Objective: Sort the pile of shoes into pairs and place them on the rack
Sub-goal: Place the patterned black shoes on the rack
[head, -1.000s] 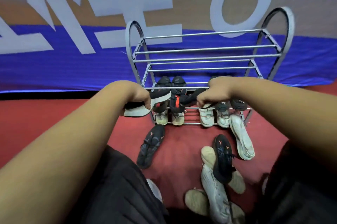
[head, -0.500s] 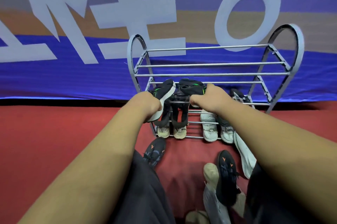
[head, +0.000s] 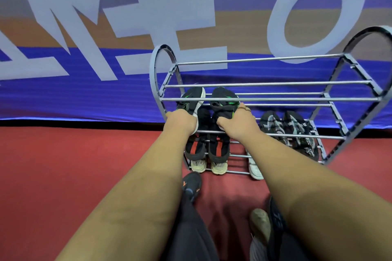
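A grey metal shoe rack (head: 265, 84) stands on the red floor against a banner wall. My left hand (head: 181, 119) grips the heel of a black sneaker with green marks and a white sole (head: 192, 99), tilted on its side. My right hand (head: 237, 122) holds the matching black and green sneaker (head: 223, 99) beside it. Both shoes lie on a middle shelf at the left end, under the top bars. Black and red shoes (head: 206, 148) sit one shelf lower, beige shoes (head: 209, 165) at the bottom.
A black and white patterned pair (head: 290, 131) sits on the rack's right side, and a white shoe (head: 254, 167) on the bottom shelf. Loose shoes lie on the floor: a black one with orange marks (head: 192, 186), a beige one (head: 261, 224) and another black one (head: 275, 218).
Both hands carried the black and green sneakers forward and up from in front of the rack onto the middle shelf. The view came closer to the rack.
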Tool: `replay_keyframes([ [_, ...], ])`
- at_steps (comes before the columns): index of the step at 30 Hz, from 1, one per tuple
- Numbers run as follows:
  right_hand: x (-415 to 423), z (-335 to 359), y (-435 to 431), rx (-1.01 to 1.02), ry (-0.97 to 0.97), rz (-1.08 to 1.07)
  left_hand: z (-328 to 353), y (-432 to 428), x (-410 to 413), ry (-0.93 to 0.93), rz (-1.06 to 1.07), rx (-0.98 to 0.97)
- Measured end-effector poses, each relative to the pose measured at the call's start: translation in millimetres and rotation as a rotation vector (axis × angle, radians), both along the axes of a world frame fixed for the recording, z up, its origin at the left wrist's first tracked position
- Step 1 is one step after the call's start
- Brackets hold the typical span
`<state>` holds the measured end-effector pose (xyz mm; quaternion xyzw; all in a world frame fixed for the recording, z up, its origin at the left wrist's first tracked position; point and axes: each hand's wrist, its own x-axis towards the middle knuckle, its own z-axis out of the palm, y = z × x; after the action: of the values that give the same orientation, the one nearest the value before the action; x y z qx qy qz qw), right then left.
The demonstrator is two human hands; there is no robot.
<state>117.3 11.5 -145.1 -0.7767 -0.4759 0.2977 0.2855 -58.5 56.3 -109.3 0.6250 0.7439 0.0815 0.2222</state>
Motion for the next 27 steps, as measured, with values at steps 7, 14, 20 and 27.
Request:
replay_keyframes([
  [7, -12.3, -19.9, 19.0, -0.046, -0.097, 0.013, -25.8, 27.2, 4.4, 0.098, -0.03, -0.024],
  [14, -4.4, -30.6, 19.7, -0.132, -0.131, 0.159, -31.1, 27.1, 9.5, 0.18, -0.027, -0.094],
  [20, 1.7, -29.5, 16.5, -0.114, -0.089, 0.279, -26.8, 25.7, 13.3, 0.278, -0.092, -0.148],
  [27, -3.3, -28.1, 15.2, -0.099, -0.056, 0.307, -22.9, 19.7, 1.8, 0.219, -0.078, -0.148],
])
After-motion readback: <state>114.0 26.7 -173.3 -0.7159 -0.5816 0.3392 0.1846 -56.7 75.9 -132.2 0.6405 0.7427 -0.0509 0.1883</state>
